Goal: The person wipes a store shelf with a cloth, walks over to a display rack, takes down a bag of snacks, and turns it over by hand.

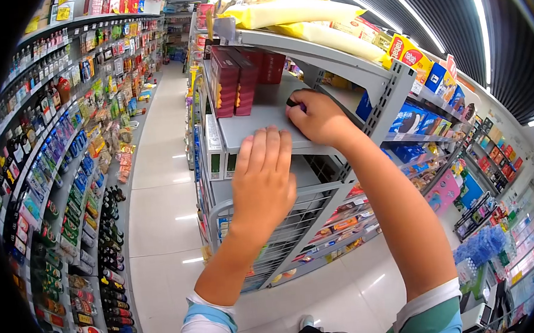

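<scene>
My left hand [263,182] lies flat at the front edge of a grey metal shelf [249,130], fingers stretched out and close together, with nothing visible in it. Further right, my right hand [320,118] is closed over the same shelf. A small dark object [291,103] shows between its thumb and fingers; its kind cannot be made out. Left of that hand, dark red boxes [236,85] stand upright on the shelf, and another dark red box [270,67] is behind them. White-edged boxes [214,145] sit on the tier below, by my left fingertips.
Yellow packages [296,13] lie on the top shelf above my hands. A slotted metal upright [389,105] rises beside my right forearm. Below is a wire rack [271,228]. A tiled aisle [158,162] separates this unit from stocked shelves [63,174] on the left.
</scene>
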`<state>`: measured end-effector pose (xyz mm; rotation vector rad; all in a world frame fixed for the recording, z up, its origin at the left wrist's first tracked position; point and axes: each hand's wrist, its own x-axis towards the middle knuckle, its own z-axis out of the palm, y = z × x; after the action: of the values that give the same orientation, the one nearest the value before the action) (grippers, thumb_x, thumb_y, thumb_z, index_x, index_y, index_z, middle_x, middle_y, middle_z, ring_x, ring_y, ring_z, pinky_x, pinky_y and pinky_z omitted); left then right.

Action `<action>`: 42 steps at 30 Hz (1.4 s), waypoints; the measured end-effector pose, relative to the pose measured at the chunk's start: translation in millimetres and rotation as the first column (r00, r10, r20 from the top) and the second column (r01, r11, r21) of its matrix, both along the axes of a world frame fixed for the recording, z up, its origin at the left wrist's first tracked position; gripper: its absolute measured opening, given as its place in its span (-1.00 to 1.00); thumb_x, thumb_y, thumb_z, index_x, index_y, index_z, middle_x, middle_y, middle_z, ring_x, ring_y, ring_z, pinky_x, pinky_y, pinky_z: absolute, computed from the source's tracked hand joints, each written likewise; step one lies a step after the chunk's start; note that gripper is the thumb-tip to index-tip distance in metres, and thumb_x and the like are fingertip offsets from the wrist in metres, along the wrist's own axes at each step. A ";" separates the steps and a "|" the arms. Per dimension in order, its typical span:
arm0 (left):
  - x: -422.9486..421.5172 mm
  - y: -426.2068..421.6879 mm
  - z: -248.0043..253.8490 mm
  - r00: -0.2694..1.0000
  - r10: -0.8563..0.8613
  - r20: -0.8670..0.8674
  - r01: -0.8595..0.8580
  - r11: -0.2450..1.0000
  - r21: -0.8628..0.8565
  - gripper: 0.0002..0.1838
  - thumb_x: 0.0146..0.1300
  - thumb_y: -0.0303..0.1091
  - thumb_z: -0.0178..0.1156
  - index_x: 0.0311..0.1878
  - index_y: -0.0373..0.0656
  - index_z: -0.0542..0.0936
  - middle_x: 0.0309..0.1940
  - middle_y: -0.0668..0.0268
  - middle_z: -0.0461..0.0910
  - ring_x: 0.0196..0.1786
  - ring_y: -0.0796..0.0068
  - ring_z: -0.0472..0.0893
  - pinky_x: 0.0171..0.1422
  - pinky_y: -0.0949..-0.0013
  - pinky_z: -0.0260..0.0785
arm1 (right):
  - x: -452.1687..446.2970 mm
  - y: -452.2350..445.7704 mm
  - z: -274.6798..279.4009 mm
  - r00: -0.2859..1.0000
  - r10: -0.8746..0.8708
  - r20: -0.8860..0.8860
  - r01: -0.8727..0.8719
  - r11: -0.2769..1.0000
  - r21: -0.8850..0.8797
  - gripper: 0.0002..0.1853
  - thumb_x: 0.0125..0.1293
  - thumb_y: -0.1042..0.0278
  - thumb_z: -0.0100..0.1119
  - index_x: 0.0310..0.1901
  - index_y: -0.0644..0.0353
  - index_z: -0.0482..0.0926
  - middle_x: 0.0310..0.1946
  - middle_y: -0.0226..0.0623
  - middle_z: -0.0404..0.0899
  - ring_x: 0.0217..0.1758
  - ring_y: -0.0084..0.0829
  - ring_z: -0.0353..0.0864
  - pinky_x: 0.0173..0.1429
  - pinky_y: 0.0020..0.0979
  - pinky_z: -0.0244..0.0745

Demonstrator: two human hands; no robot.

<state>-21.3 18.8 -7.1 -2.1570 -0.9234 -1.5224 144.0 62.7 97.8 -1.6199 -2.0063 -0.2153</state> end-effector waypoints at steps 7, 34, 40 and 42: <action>-1.5 2.3 -1.2 0.997 -0.067 -0.035 0.065 0.997 -0.043 -0.34 0.00 -0.46 0.19 0.29 -0.23 0.44 0.27 0.10 0.46 0.38 0.11 0.37 0.55 0.00 0.08 | 0.7 36.8 -11.2 0.997 0.033 0.065 -0.043 0.986 0.158 -0.62 0.34 0.10 0.07 -0.04 0.24 0.62 -0.11 0.14 0.65 -0.01 0.12 0.63 0.13 -0.05 0.50; 0.6 -12.7 8.1 0.991 0.046 -0.122 -0.047 0.999 -0.006 -0.32 0.04 -0.53 0.10 0.35 -0.25 0.37 0.31 0.13 0.42 0.42 0.09 0.33 0.58 0.02 0.02 | -9.8 7.0 -4.1 0.977 -0.130 0.169 0.128 0.991 0.024 -0.62 0.36 0.12 0.01 -0.05 0.22 0.68 -0.04 -0.03 0.68 0.16 -0.11 0.57 0.37 -0.12 0.30; 4.9 -13.7 8.5 0.993 0.062 -0.103 -0.065 0.998 -0.022 -0.31 0.03 -0.53 0.08 0.36 -0.23 0.38 0.32 0.13 0.42 0.42 0.10 0.33 0.58 0.00 0.02 | -2.6 21.4 -8.7 0.982 -0.070 0.178 0.057 0.996 0.074 -0.62 0.33 0.15 -0.03 -0.11 0.24 0.68 -0.16 0.04 0.69 0.09 -0.04 0.59 0.30 -0.09 0.35; 6.7 -15.3 11.4 0.994 0.060 -0.092 -0.065 0.996 -0.054 -0.30 0.02 -0.53 0.08 0.36 -0.21 0.38 0.32 0.13 0.42 0.42 0.09 0.33 0.58 0.00 0.01 | -1.4 28.7 -7.9 0.982 -0.097 0.160 0.091 0.995 0.043 -0.62 0.34 0.14 0.00 -0.07 0.24 0.69 -0.08 0.01 0.68 0.14 -0.09 0.58 0.35 -0.10 0.32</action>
<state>-14.6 3.5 4.4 -2.1954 -1.0053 -1.3736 142.6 91.4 89.9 -1.7246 -2.0338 -0.4286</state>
